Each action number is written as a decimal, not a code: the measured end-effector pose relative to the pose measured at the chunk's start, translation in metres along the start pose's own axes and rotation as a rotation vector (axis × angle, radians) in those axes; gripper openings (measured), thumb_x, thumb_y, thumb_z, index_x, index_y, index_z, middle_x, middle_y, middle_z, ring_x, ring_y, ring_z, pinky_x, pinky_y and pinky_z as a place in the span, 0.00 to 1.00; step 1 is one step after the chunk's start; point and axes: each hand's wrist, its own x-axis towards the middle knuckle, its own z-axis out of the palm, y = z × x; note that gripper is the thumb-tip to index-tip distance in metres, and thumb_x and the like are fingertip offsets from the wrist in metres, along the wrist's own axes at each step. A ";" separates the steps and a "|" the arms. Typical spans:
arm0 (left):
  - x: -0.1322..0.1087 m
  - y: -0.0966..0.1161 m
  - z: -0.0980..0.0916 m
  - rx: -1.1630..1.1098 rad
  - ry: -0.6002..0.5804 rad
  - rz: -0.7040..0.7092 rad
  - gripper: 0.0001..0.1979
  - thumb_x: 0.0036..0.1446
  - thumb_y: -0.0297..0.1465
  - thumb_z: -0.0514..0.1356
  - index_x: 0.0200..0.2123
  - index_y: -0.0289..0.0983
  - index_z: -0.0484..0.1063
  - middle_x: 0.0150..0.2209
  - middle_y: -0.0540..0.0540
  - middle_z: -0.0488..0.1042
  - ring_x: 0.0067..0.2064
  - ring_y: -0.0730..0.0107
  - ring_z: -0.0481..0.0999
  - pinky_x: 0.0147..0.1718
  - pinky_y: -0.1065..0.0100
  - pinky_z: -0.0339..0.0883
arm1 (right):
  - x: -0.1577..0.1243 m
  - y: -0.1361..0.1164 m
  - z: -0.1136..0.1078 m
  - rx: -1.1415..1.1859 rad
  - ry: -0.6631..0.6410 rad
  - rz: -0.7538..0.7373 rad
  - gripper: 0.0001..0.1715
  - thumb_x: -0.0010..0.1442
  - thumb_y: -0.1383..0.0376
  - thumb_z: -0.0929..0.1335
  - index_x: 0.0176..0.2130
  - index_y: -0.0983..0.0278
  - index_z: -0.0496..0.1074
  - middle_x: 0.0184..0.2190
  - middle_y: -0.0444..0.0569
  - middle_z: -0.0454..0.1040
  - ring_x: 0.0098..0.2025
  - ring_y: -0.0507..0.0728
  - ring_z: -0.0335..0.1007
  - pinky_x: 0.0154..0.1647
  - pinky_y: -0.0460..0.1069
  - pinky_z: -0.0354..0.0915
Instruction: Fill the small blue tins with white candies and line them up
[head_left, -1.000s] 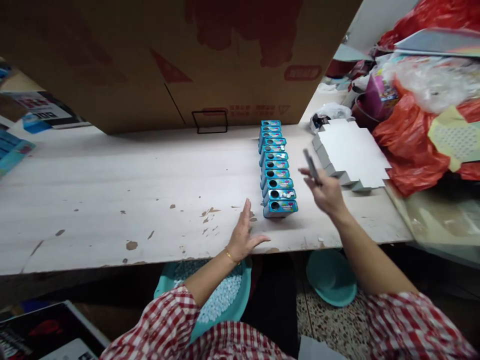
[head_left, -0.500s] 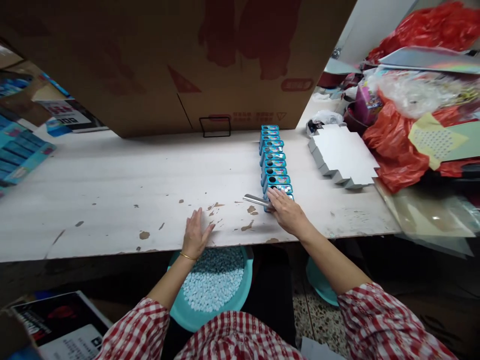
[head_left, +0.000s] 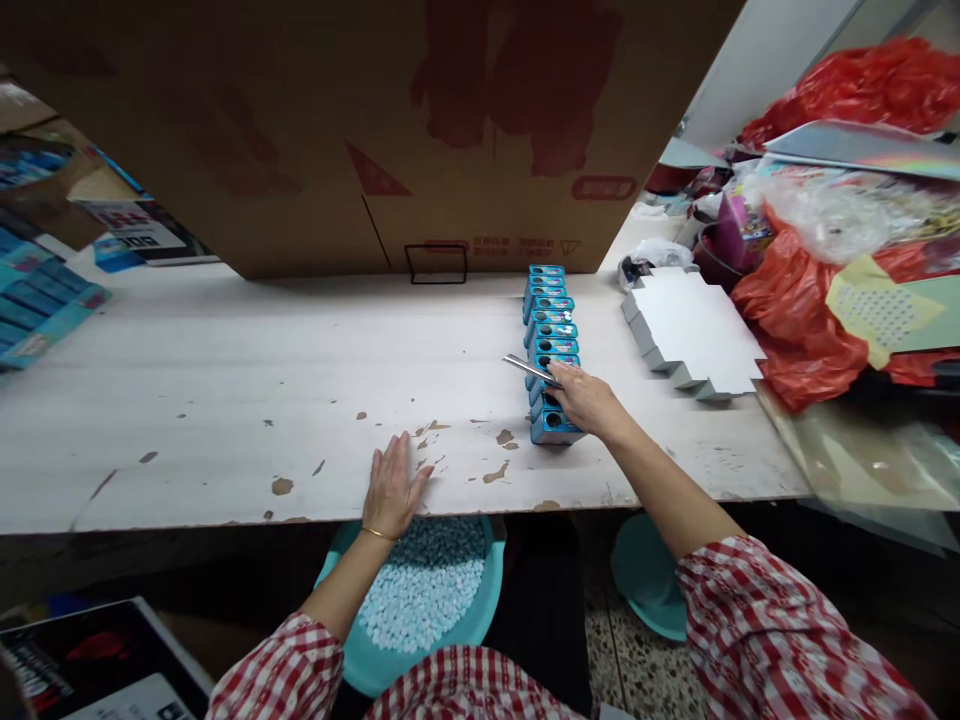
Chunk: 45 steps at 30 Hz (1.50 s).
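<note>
A row of several small blue boxes with round holes in their tops runs away from me on the worn white table. My right hand rests over the near end of the row, fingers closed on a thin silver tool that points left. The nearest box sits just below that hand. My left hand lies flat and open on the table's front edge, holding nothing.
A teal basin of pale blue pellets sits under the table between my arms, a second teal basin to its right. A large cardboard carton stands behind the row. A flat white box blank and red plastic bags lie at right.
My right hand came down from the air with the silver tool onto the near boxes, then slid a little farther along the row. My left hand shifted left and stayed flat.
</note>
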 end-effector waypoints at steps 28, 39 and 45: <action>-0.001 0.006 -0.002 0.127 0.020 0.072 0.37 0.61 0.44 0.46 0.65 0.34 0.33 0.59 0.36 0.61 0.61 0.52 0.58 0.57 0.48 0.51 | 0.141 0.029 -0.020 -0.055 -0.115 0.208 0.20 0.62 0.58 0.57 0.48 0.65 0.66 0.48 0.57 0.70 0.50 0.63 0.66 0.48 0.54 0.61; 0.000 0.009 -0.001 0.101 -0.003 0.051 0.37 0.60 0.44 0.48 0.65 0.33 0.38 0.60 0.36 0.59 0.63 0.54 0.55 0.59 0.49 0.48 | 0.194 0.043 -0.015 -0.123 -0.116 0.310 0.21 0.62 0.59 0.59 0.51 0.68 0.65 0.50 0.61 0.68 0.51 0.63 0.64 0.46 0.52 0.61; 0.015 0.035 -0.015 -0.133 -0.203 -0.173 0.37 0.55 0.49 0.52 0.62 0.34 0.50 0.61 0.36 0.57 0.64 0.50 0.51 0.61 0.45 0.42 | 0.150 -0.012 -0.042 -0.102 0.105 0.124 0.26 0.64 0.57 0.55 0.55 0.66 0.62 0.44 0.63 0.72 0.42 0.62 0.70 0.38 0.53 0.61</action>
